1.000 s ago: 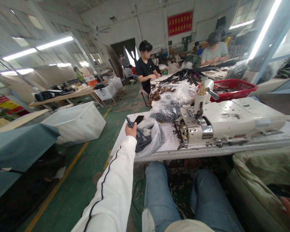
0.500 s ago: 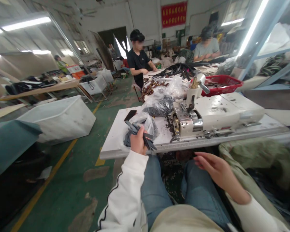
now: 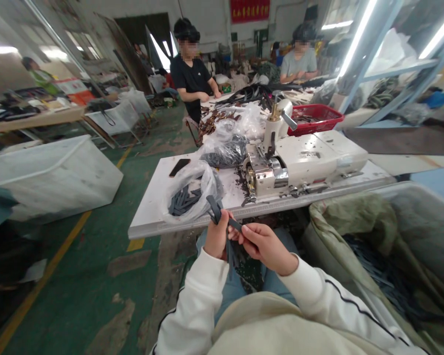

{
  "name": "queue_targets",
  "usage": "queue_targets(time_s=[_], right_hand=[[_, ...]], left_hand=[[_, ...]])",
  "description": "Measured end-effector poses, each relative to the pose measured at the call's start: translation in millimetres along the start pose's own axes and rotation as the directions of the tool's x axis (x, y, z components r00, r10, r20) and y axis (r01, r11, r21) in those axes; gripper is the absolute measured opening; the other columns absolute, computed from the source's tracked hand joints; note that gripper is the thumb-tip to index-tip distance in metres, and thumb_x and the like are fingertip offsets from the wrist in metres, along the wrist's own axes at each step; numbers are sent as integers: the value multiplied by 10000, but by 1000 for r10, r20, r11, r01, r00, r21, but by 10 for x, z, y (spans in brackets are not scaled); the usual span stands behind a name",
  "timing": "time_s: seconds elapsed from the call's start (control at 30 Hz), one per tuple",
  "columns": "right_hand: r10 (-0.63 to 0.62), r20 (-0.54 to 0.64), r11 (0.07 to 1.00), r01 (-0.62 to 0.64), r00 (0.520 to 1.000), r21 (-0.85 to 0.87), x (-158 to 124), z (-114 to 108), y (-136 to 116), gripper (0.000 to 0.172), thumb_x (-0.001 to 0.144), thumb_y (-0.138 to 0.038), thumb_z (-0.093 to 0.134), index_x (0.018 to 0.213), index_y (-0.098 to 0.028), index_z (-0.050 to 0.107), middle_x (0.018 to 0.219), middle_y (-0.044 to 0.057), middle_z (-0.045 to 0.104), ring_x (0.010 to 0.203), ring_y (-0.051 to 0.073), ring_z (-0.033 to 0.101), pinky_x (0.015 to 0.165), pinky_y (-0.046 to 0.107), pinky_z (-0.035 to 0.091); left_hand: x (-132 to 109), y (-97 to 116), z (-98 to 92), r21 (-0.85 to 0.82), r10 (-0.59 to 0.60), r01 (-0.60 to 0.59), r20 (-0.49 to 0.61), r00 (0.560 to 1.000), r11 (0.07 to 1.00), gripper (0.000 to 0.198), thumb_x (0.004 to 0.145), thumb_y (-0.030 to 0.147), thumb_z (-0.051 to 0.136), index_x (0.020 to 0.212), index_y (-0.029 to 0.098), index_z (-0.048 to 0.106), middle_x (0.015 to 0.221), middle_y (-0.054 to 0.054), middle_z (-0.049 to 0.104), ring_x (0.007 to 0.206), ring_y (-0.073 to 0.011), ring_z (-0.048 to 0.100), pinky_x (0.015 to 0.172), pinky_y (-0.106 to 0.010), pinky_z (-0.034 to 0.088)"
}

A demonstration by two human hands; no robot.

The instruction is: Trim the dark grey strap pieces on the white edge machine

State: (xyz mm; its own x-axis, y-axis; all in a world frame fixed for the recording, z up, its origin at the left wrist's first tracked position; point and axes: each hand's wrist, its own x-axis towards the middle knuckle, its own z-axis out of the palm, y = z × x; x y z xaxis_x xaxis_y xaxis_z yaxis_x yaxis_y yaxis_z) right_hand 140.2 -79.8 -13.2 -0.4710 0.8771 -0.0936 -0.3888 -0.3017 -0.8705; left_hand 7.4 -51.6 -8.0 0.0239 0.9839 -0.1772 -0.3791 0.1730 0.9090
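A bundle of dark grey strips (image 3: 215, 209) is gripped in my left hand (image 3: 217, 237), at the front edge of the white table. My right hand (image 3: 266, 246) meets it over my lap and pinches the end of one strip (image 3: 235, 225) between thumb and fingers. Just beyond my left hand a clear plastic bag (image 3: 210, 182) lies open, with more grey strips (image 3: 185, 201) inside. To the right of the bag stands a cream-coloured machine (image 3: 311, 160) with a metal working head (image 3: 268, 175).
Behind the bag are a dark phone-like slab (image 3: 179, 167) and a second plastic bag (image 3: 225, 150). A red basket (image 3: 316, 118) sits behind the machine. On my right a lined bin (image 3: 329, 217) holds dark strips. Two co-workers work at the far table; a white tub (image 3: 77, 172) stands left.
My left hand has drawn the strips back from the bag toward my lap. My right hand has come in from the right and taken one strip's end. The view has shifted right.
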Motion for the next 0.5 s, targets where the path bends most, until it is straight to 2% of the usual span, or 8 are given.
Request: queue_targets(time_s=[0.07,0.17,0.23,0.3,0.4,0.47,0.5], right_hand=[[-10,13,999,10,1000,46,-47,-31,-31,364,849,-499,576,711,-165,536,460,-76,396,363,47,204,360,218,119],[-36,3,998,36,999,47,-97,-88,-91,345,849,-484,586,740,-159,553,496,-74,373,393,49,193,383,224,118],[-84,-41,996,83,996,-28,-120,-143,-120,349,860,-493,565,802,-151,593,509,-75,339,413,58,190,398,227,130],[-201,-118,961,172,972,-218,-141,-211,-140,349,879,-483,538,868,-150,642,543,-52,375,452,78,264,424,229,206],[-456,-147,759,298,878,-579,-176,-310,-157,310,911,-405,508,1021,-181,692,673,13,520,622,141,460,590,272,380],[-548,-106,633,328,830,-701,-198,-352,-157,304,919,-354,501,1110,-207,684,731,35,553,701,169,503,676,306,416],[-562,-95,608,332,822,-722,-208,-366,-152,304,918,-340,502,1129,-214,681,733,39,554,704,173,506,684,314,424]], left_hand=[[-17,38,47,-112,-68,74,55,996,991,485,609,660,700,682,208,541,414,97,320,322,-42,271,327,-192,262],[-28,96,87,-172,-108,121,86,990,978,448,606,595,750,681,198,554,411,100,298,322,-26,241,324,-170,243],[-30,127,92,-205,-99,120,110,989,971,436,600,572,768,669,198,554,424,98,287,328,-20,227,326,-164,228],[-33,149,97,-217,-82,106,118,990,970,428,581,548,792,682,199,565,436,99,283,336,-18,227,332,-161,225],[-45,154,138,-171,-85,99,85,993,980,396,575,467,826,665,195,553,435,96,310,341,-23,262,341,-167,243],[-50,136,183,-138,-96,102,51,994,985,371,598,386,828,626,195,511,426,91,334,339,-29,283,343,-175,250],[-49,123,205,-130,-100,104,35,994,986,361,611,349,821,619,197,494,423,90,341,337,-32,290,344,-177,252]])
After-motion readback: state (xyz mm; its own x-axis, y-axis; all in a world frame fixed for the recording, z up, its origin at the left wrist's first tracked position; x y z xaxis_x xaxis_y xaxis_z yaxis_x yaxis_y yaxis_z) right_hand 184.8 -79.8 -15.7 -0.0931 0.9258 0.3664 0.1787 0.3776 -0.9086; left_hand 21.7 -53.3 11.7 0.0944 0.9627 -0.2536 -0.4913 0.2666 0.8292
